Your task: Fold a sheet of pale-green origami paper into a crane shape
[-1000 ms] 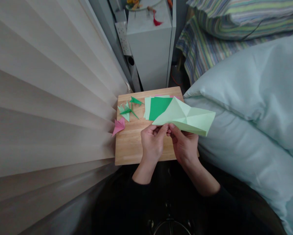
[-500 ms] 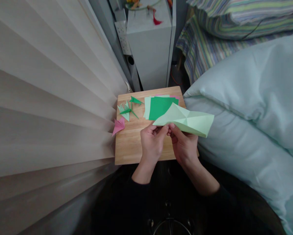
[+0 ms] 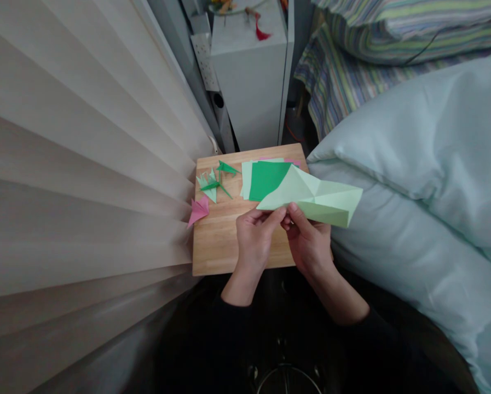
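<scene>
A light green sheet of origami paper, creased and partly folded, is held above the small wooden table. My left hand pinches its near edge between thumb and fingers. Close beside it, my right hand grips the same edge, thumb on top and the other fingers tucked beneath the paper. Behind the held sheet lies a stack of square papers with a dark green sheet on top, partly covered from view. Folded green paper cranes and a pink folded paper piece rest at the table's left side.
The wooden table stands between a pleated curtain on the left and a bed with a pale blue quilt on the right. Beyond it is a white cabinet with a red tassel on top.
The sheet's far corner has risen slightly and its right end has shifted a little up and to the right. My right thumb has moved slightly up the paper. Both hands keep their hold.
</scene>
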